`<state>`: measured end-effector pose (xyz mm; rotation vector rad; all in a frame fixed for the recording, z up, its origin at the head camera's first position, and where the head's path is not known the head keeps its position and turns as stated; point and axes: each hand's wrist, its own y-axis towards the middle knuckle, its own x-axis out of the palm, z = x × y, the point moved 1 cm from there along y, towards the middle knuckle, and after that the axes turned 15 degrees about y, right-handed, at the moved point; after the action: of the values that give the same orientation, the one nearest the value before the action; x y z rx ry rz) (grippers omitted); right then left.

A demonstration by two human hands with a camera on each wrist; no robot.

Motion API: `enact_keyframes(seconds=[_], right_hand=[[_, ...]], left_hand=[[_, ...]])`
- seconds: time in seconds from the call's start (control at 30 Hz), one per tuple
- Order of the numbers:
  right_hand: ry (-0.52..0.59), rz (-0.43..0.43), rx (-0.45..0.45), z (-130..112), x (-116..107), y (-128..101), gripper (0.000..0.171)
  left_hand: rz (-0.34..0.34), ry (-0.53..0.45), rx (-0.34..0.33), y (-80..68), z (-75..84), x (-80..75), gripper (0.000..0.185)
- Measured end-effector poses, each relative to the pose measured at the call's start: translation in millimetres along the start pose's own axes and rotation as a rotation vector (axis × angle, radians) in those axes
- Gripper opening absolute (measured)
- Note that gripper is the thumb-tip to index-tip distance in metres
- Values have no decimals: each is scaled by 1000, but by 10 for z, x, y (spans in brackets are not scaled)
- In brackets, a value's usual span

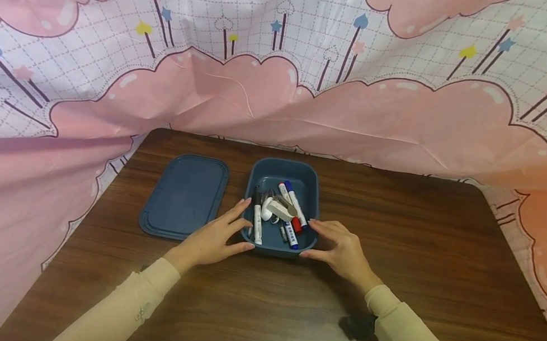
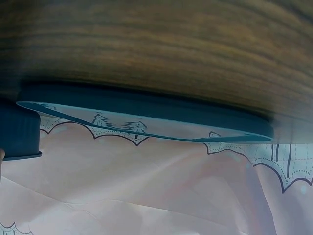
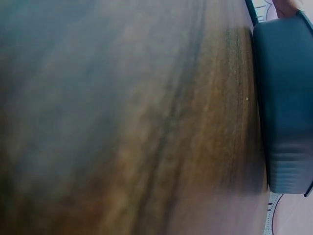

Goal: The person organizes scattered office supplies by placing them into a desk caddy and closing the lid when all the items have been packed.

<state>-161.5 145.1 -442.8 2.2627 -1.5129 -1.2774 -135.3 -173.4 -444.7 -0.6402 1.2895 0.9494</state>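
Note:
A dark blue rectangular box (image 1: pixel 287 166) sits on the wooden table, uncovered. Inside lie several white markers, including one with a black cap (image 1: pixel 257 226) and one with a blue cap (image 1: pixel 298 206), plus a white rounded piece (image 1: pixel 266 210) and a flat grey-beige piece (image 1: pixel 281 211). My left hand (image 1: pixel 215 240) is at the box's left side, fingers spread along the rim and thumb at the front corner. At the opposite side my right hand (image 1: pixel 340 250) mirrors it, with extended fingers and thumb about the front right corner. In the right wrist view, the box's ribbed outer wall (image 3: pixel 288 107) stands against the table.
Left of the box lies a flat dark blue lid (image 1: pixel 184 197); its raised edge (image 2: pixel 146 105) spans the left wrist view. Behind the table (image 1: pixel 428 239) hangs a pink and white patterned cloth (image 1: pixel 310 113). A small black device (image 1: pixel 357 326) is at my right wrist.

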Motion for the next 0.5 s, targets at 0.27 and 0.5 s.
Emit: enact_keyframes(seconds=[0.27,0.5], right_hand=[[-22,18,-36,15,14,-15,70],[-10,29,-42,10,25,-21,71]], left_hand=[[2,4,5,-2,12,-20,61],[12,17,14,-18,3,0,64]])
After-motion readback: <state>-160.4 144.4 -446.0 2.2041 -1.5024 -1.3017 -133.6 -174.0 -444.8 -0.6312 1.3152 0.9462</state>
